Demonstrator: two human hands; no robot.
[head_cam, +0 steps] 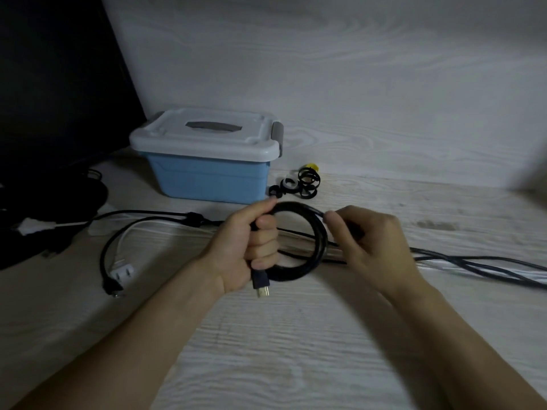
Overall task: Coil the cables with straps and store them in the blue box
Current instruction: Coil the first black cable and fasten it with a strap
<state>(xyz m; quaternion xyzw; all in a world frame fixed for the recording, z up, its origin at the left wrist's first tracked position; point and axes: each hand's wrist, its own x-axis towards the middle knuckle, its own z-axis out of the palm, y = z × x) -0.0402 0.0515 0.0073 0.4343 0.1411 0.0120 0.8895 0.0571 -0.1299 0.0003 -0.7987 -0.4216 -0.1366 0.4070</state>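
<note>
Left hand (251,247) gripping black cable coil (307,255), no legible writing

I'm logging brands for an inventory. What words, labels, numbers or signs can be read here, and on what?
None can be read.
Blue box and its white lid: no label visible.
Black cable and its plug: any marking is too small and blurred.
Straps: no legible text.
</note>
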